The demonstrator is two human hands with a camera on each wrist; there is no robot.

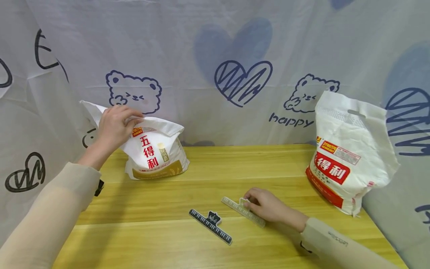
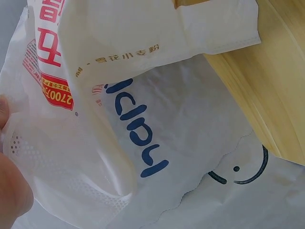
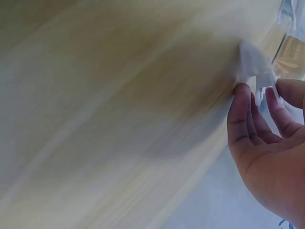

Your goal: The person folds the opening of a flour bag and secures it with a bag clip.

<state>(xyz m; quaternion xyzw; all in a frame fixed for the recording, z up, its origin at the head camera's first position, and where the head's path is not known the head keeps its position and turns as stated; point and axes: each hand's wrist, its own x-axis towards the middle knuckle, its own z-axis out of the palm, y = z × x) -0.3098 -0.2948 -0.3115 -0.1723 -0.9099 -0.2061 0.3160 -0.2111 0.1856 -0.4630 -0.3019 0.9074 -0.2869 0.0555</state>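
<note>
At the left of the head view, my left hand (image 1: 115,125) grips the folded top of a white flour bag (image 1: 156,147) with red characters and a gold lower band. The left wrist view shows that bag (image 2: 109,28) close up, with part of the thumb and a finger at its perforated top edge. My right hand (image 1: 267,204) pinches the handle of a pale, see-through long clip (image 1: 233,204) with a piano-key pattern. In the right wrist view, thumb and fingers hold this clip (image 3: 252,62) by its handle.
A black piano-key clip (image 1: 211,227) lies on the wooden table (image 1: 161,243), left of the pale one. A second flour bag (image 1: 366,149), white and red with a handle slot, stands at the right. Behind hangs a white cloth (image 1: 188,45) with drawn bears and hearts.
</note>
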